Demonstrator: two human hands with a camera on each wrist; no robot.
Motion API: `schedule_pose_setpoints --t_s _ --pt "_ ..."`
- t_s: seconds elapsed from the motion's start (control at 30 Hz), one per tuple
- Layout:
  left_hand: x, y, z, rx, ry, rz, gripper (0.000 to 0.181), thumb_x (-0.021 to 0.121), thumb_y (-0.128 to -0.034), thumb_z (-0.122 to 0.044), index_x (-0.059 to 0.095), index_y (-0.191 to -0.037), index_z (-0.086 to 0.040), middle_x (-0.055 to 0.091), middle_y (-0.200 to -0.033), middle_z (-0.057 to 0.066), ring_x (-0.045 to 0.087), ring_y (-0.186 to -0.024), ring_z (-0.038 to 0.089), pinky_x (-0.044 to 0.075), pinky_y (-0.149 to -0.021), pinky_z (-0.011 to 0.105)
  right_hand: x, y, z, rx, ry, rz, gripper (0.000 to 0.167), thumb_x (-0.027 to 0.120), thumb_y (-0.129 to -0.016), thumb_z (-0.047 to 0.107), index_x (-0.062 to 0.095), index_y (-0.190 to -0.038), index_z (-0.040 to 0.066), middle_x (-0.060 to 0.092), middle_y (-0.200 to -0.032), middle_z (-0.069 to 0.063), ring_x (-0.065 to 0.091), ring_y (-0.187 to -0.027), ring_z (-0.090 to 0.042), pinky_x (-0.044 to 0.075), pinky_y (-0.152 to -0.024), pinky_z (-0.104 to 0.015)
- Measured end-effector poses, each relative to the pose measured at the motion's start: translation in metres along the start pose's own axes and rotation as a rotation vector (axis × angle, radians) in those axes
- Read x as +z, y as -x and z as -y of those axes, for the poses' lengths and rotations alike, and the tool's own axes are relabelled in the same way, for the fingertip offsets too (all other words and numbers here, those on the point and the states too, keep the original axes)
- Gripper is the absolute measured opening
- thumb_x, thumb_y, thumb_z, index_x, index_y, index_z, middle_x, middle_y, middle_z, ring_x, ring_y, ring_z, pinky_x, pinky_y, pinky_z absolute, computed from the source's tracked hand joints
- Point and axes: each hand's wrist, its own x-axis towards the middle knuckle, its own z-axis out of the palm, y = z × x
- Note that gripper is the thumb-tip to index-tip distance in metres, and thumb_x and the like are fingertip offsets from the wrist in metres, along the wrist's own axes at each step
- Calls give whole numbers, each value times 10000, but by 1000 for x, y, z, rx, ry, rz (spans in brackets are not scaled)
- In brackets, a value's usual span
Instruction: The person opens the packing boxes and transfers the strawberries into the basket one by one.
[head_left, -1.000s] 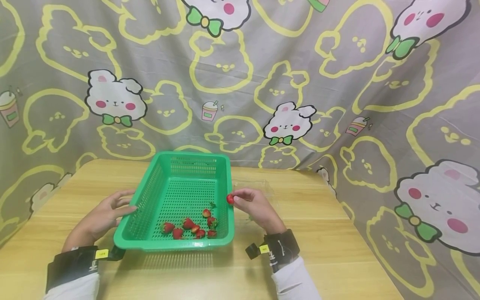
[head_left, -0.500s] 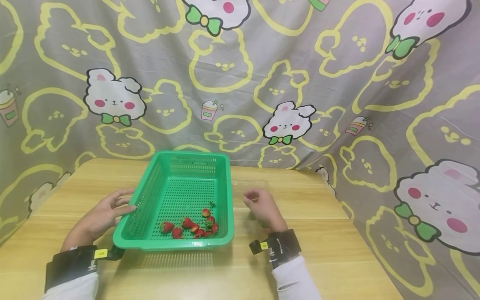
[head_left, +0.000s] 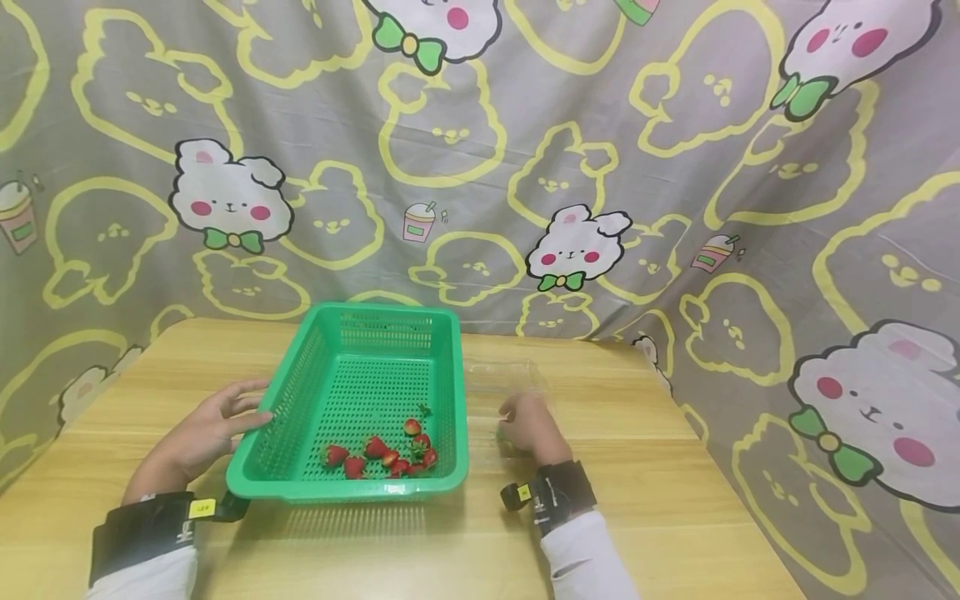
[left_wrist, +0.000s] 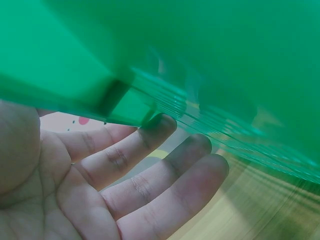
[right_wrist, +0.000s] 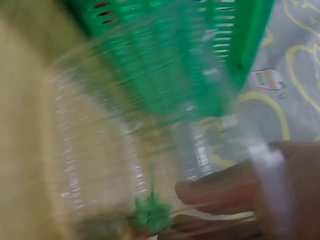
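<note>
A green plastic basket (head_left: 459,433) holds several red strawberries (head_left: 375,447) near its front. My left hand (head_left: 213,429) is at its left side, thumb against the rim. Seen in the left wrist view, that hand's fingers (left_wrist: 187,192) are spread and nearly straight beside the green wall. On the right, my right hand (head_left: 531,427) reaches into a clear plastic box (head_left: 498,367). A strawberry's green leafy cap (right_wrist: 151,214) shows right by its fingertips in the blurred right wrist view. Whether the fingers pinch that strawberry is unclear; most of it is hidden.
The basket and the clear box stand side by side on a wooden table (head_left: 615,500). Behind and to the right hangs a grey patterned curtain (head_left: 480,192). A loose green leaf (head_left: 424,410) lies in the basket.
My right hand first held a strawberry at the basket's right rim. It let that one go into the basket, then moved right and down to the clear box. My left hand stayed put.
</note>
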Motion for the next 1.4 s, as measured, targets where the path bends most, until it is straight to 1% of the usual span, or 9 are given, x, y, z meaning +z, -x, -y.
schedule_pose_setpoints --t_s 0.1,0.2,0.33,0.43,0.57,0.67,0.97,1.2,1.4 --pt "0 0 1 2 2 0 659 536 -1009 -199 155 -1484 54 247 -1463 352 381 -1261 448 384 -922 672 5 -1 -2 2 16 25 224 717 -791 38 686 -994 -51 637 -815 -97 592 -727 -222 519 -641 -345" --pt "0 0 1 8 9 -1 650 541 -1007 -192 168 -1479 54 267 -1455 347 478 -1189 273 429 -920 600 9 -1 -3 9 28 44 273 711 -779 37 680 -1039 -40 644 -812 -97 583 -696 -204 511 -622 -335" --pt "0 -1 0 16 14 0 639 547 -1004 -187 185 -1472 55 282 -1446 348 501 -1096 100 462 -894 532 11 -2 -4 -43 54 56 403 715 -741 5 660 -1140 -10 642 -845 -92 574 -699 -189 511 -645 -345" --pt "0 -1 0 21 14 -4 632 552 -1001 -182 198 -1468 55 297 -1437 348 512 -1070 69 474 -874 505 12 -2 -3 -78 74 70 321 729 -739 2 701 -1057 41 636 -834 -55 568 -712 -178 505 -653 -338" --pt "1 -1 0 19 19 -6 633 559 -998 -179 204 -1469 52 306 -1432 348 526 -1059 66 480 -864 493 14 -3 -3 -65 69 87 124 724 -774 28 720 -887 77 622 -788 -18 570 -717 -184 497 -632 -328" --pt "1 -1 0 16 23 -5 635 559 -997 -177 200 -1470 51 300 -1436 350 524 -1065 76 478 -872 503 14 -3 -4 -52 59 90 70 710 -813 73 712 -883 78 627 -800 -27 582 -739 -198 505 -646 -346" --pt "1 0 -1 19 23 -1 630 549 -1001 -178 196 -1465 61 287 -1442 353 527 -1047 38 473 -875 494 10 -5 -7 -16 -51 89 167 701 -876 184 689 -984 57 668 -897 -98 627 -752 -208 530 -691 -384" --pt "0 0 0 12 10 -1 638 549 -1002 -181 190 -1473 55 290 -1446 347 501 -1117 132 454 -901 566 6 -5 -9 -13 -181 91 214 664 -906 199 686 -1074 69 668 -1061 -95 618 -969 -279 504 -843 -462" --pt "0 0 0 9 2 -6 642 553 -1001 -184 191 -1476 51 292 -1447 343 494 -1135 154 454 -901 572 5 -6 -9 3 -262 111 232 654 -916 205 674 -1099 65 650 -1117 -107 625 -918 -239 516 -807 -427"
